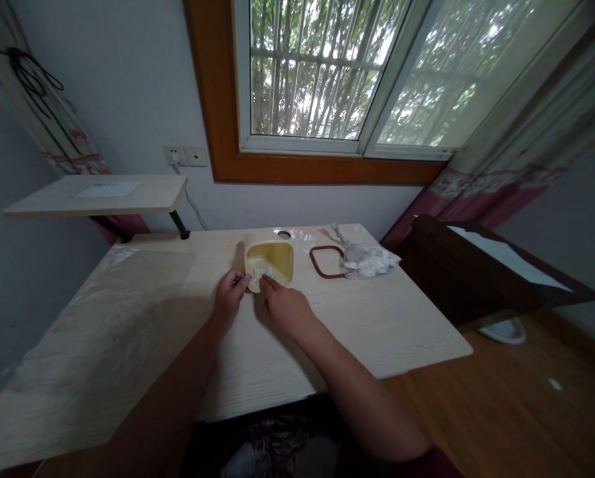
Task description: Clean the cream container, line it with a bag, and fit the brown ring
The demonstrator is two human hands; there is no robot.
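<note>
Your forearms (172,378) run up from the bottom of the view, over dark patterned fabric (272,438) below the desk edge. L hand (232,297) is at the near-left corner of the cream plastic case (252,260); thumb & fingers are pressed together, but can't tell if they're pinching the case or the white scrap (261,273) at its near rim. R hand (286,307) is just beside it, fingers together & reaching in, w/ the index fingertip (266,281) on or right by the scrap. Can't tell if R has a real grip.

The case sits upright on the pale wood-grain desk (372,332), open side up, yellow inside, near the far edge, approx mid-desk. Just right of it lies a dark red rubber gasket (311,262), touching a crumpled clear plastic bag (370,262) w/ white stuff inside. Clear film (128,265) covers the desk's L part.

Further L, a raised wood shelf (148,192) holds a sheet of paper (107,189). Wall socket (174,155) sits above it, w/ a cord running down. Window (317,73) is straight ahead, curtain (501,179) to the R.
</note>
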